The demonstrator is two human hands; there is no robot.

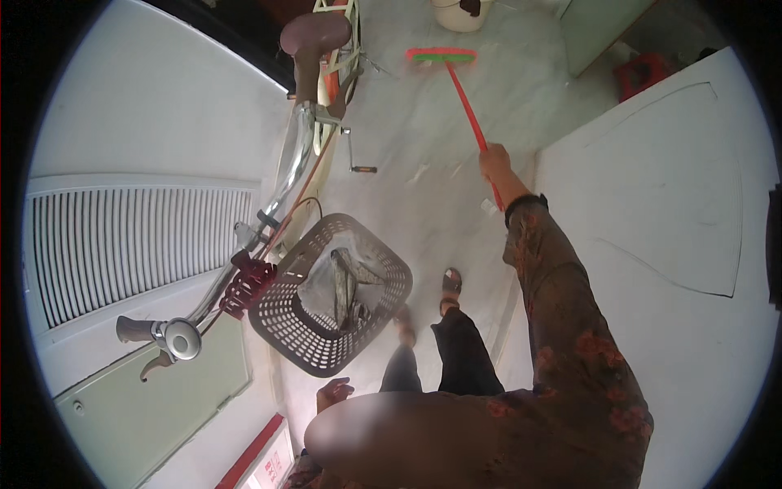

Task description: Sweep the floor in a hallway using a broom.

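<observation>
My right hand (496, 164) is closed around the red handle of a broom (467, 101), partway along it. The broom's green head with pink-red bristles rests on the grey floor (403, 134) at the top of the view. Low in the picture, my left hand (333, 392) hangs near my body with its fingers partly curled and nothing seen in it. Just above that hand, a perforated grey plastic bicycle basket (391, 257) holds crumpled plastic and other items that I cannot make out. A small pale scrap (488, 206) lies on the floor beside the broom handle's end.
A parked bicycle's handlebar (300, 147) reaches in from the left, with its pedal (365, 169) low over the floor. A white bucket (461, 15) stands beyond the broom head. A red plastic stool or crate (641, 74) is past the white wall (660, 183) on the right.
</observation>
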